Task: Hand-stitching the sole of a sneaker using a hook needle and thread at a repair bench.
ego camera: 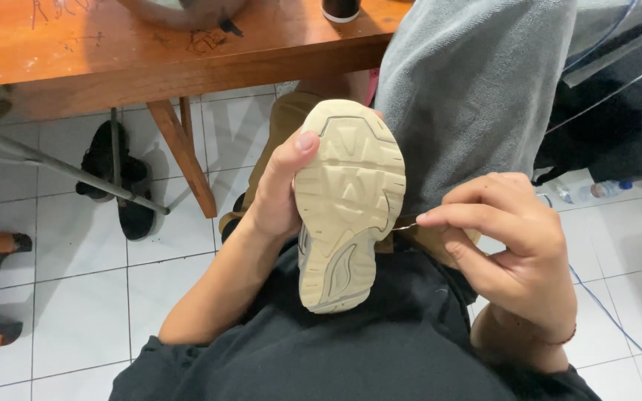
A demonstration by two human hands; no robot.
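Shoe (pixel 349 204), sole up over the lap: left hand (pixel 276 197) closed on its edge, right hand (pixel 510 241) pinching a needle (pixel 404 226) at the sole's right rim; best driven slowly, sole braced firm.

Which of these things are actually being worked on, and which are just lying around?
In use:
shoe, sole up, gripped by the left hand
thin needle, pinched by the right hand

Lying about:
black sandals
wooden table
plastic bottle
blue cable
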